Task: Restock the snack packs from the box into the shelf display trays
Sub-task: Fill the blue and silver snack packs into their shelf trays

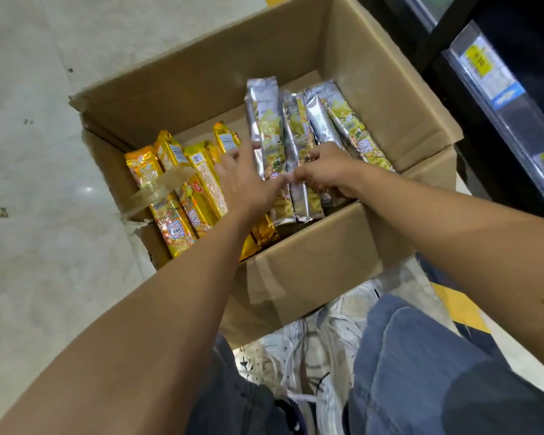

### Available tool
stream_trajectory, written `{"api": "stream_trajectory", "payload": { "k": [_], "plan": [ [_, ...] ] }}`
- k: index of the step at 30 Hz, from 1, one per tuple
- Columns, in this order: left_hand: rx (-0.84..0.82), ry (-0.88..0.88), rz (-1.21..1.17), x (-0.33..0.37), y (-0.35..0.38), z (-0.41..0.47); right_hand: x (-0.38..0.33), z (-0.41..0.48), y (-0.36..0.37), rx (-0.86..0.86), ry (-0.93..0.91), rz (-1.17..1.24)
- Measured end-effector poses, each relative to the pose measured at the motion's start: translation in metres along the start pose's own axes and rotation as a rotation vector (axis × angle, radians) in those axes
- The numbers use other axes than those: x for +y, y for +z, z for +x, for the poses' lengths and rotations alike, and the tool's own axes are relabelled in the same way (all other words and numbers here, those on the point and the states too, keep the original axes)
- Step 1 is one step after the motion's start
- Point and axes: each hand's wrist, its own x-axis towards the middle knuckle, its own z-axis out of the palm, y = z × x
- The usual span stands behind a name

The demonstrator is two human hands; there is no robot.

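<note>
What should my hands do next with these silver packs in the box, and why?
Probably press the silver packs together and lift them straight up out of the box. The left hand lies flat against the bundle's left side, the right hand curls round packs on its other side, and the gold packs stand close beside.

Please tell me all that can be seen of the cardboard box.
The cardboard box is plain brown board, open on top, flaps folded outward, standing on the pale floor beside a dark shelf. A torn strip of clear tape hangs over its left edge. Inside lean gold packs at left and silver packs at right.
</note>
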Motion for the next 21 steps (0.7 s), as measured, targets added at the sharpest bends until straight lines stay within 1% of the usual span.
{"api": "stream_trajectory", "payload": {
  "k": [2,4,7,9,12,18,21],
  "plan": [
    [-0.04,0.084,-0.027,0.002,-0.002,0.002,0.003,0.003,-0.005,0.03,-0.011,0.011],
    [-0.079,0.099,-0.07,0.002,-0.005,0.003,0.004,0.003,-0.007,0.035,-0.029,0.006],
    [-0.137,0.026,-0.245,-0.004,-0.012,0.008,0.001,0.001,-0.006,-0.002,-0.015,0.067],
    [-0.147,-0.024,-0.3,-0.008,-0.018,0.015,-0.003,-0.001,-0.004,-0.026,-0.003,0.146],
    [-0.218,-0.088,-0.438,-0.004,-0.028,0.023,-0.007,-0.005,-0.005,0.017,-0.023,0.271],
    [-0.261,-0.082,-0.363,0.023,-0.058,0.015,-0.025,-0.029,-0.012,0.131,-0.13,0.349],
    [-0.256,-0.002,-0.359,0.05,-0.081,0.009,-0.047,-0.047,-0.031,0.207,-0.203,0.355]
  ]
}}
